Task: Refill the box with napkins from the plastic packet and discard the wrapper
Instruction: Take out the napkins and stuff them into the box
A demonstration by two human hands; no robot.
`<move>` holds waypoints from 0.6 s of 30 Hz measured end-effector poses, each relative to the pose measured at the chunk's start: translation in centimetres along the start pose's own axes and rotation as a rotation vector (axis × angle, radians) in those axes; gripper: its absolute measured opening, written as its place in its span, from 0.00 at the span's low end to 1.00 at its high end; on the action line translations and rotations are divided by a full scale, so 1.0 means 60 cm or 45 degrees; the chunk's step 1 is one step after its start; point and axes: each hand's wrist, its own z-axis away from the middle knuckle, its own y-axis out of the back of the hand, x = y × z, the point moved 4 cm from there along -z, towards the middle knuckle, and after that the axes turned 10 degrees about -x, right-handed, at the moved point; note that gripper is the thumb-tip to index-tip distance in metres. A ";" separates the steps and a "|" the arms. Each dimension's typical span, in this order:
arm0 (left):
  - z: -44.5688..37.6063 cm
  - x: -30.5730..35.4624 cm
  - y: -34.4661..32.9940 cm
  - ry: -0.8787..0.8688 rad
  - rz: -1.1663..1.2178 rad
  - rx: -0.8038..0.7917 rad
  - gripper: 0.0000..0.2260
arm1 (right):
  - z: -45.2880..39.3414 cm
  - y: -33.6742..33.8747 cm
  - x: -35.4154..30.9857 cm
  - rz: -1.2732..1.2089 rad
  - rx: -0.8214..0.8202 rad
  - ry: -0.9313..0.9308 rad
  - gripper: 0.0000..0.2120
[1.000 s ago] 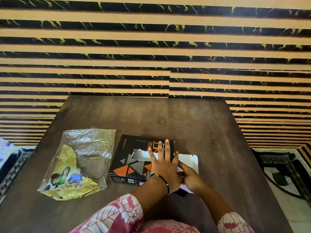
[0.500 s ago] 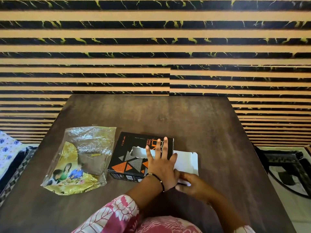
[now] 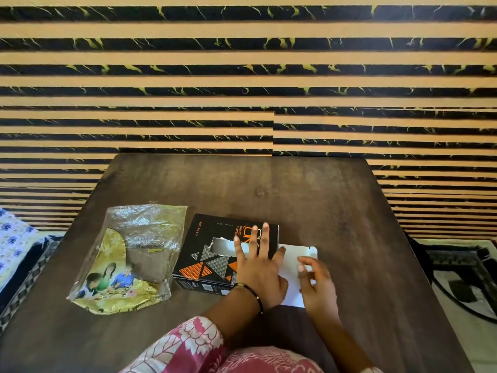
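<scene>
Pink patterned sleeve [image 3: 188, 343] at 6 o'clock, near edge. Left hand [image 3: 259, 267] with a black bracelet [image 3: 251, 293] lies flat, fingers spread, pressing on the right half of the box [image 3: 215, 254]. Right hand [image 3: 317, 284] just at its 3 o'clock, fingers loosely curled and apart, over the white flap [image 3: 295, 259]; gripping nothing visible, contact with the flap cannot be told. Flap sticks out flat from the box's right end onto the surface [image 3: 336, 211]. Box is black with orange and grey triangles, lying flat, torn slot in its top showing white inside. Wrapper [image 3: 129, 259] at the box's 9 o'clock, just beside it, flat, crinkled, clear and yellow with a printed picture of people. Striped black and tan wall [image 3: 242, 76] at 12 o'clock behind the surface. Floral cloth [image 3: 13, 238] at far 9 o'clock.
</scene>
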 end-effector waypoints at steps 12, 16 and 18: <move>0.010 -0.003 0.000 0.058 -0.024 0.124 0.22 | 0.005 -0.017 0.006 -0.701 -0.277 -0.516 0.12; 0.010 -0.007 -0.003 0.077 0.016 0.091 0.28 | 0.015 -0.027 0.000 -1.190 -0.455 -0.683 0.12; 0.010 -0.009 -0.005 0.083 0.034 0.107 0.29 | 0.017 -0.031 -0.004 -1.372 -0.498 -0.707 0.15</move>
